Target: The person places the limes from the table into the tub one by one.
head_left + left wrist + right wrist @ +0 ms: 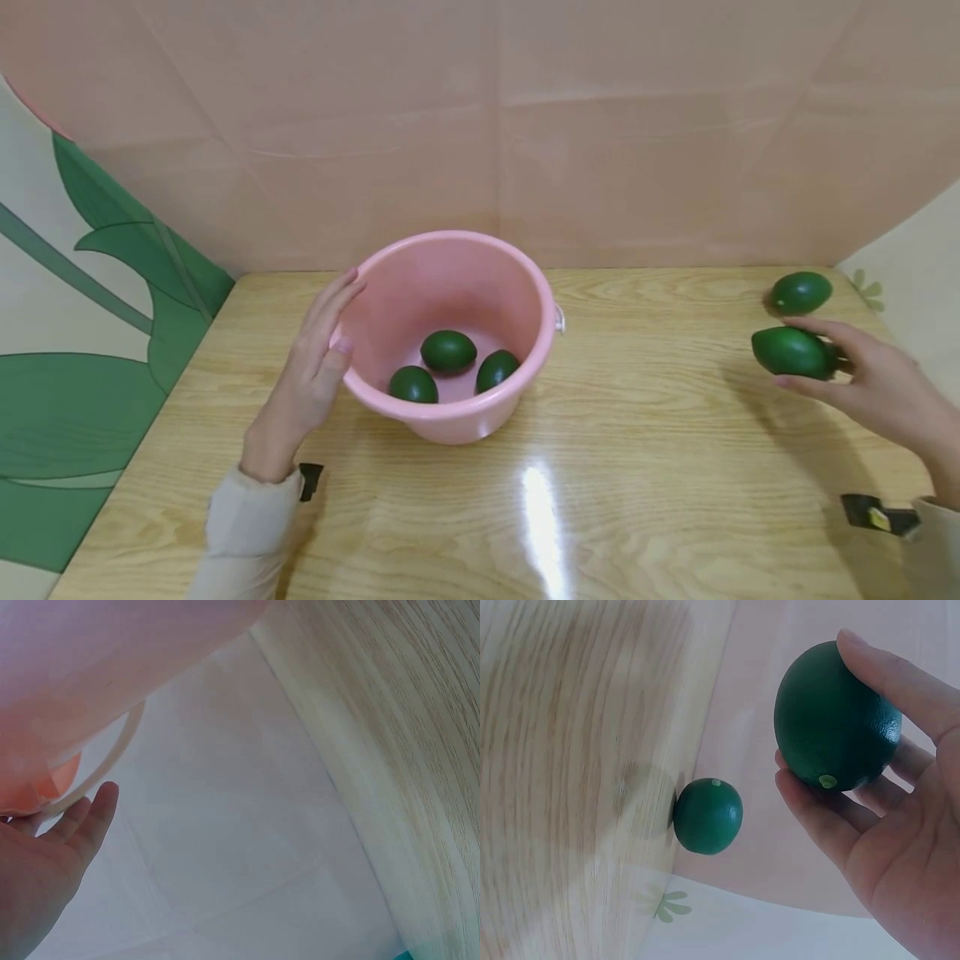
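Note:
A pink bucket stands on the table with several green limes inside, one of them a lime near the middle of its floor. My left hand rests against the bucket's left rim, its fingers mostly straight. In the left wrist view the fingers lie beside the pale handle; the thumb is hidden there. Far to the right, my right hand pinches a lime between thumb and fingers, above the table. Just behind it another lime lies on the wood, also seen in the right wrist view.
The wooden table ends at a pink-covered wall at the back. Leaf patterns mark the left side, and a pale wall borders the right. A white handle joint juts from the bucket's right side.

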Tool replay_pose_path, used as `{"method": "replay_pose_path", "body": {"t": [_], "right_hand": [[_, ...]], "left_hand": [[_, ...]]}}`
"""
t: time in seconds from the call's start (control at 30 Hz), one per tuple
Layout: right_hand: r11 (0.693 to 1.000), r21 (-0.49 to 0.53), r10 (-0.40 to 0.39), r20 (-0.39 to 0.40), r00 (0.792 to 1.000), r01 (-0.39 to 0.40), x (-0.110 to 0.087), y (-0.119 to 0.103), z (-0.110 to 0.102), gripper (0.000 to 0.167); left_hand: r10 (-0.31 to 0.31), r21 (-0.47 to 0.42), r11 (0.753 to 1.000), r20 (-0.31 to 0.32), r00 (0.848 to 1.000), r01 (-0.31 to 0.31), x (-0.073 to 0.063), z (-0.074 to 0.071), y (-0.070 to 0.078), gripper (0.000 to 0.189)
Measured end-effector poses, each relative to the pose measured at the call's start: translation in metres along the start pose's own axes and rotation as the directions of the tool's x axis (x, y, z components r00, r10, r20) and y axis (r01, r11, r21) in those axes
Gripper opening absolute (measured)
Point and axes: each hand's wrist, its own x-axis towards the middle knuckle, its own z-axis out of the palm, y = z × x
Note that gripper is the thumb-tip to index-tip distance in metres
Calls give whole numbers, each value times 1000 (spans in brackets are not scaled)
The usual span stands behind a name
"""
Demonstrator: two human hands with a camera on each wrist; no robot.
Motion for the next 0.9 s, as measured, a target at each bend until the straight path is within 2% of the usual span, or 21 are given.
{"method": "replay_pose_path", "body": {"t": [0.43, 0.9], "right_hand": [[997, 37, -67, -23, 997, 68, 9, -18, 12, 81], [980, 28, -197, -57, 979, 198, 25, -53, 20, 79]], "left_hand": [[-8, 6, 1000, 3, 1000, 8, -1, 0, 1, 57], [-9, 16, 1000, 1, 1000, 9, 0, -1, 2, 58]]}}
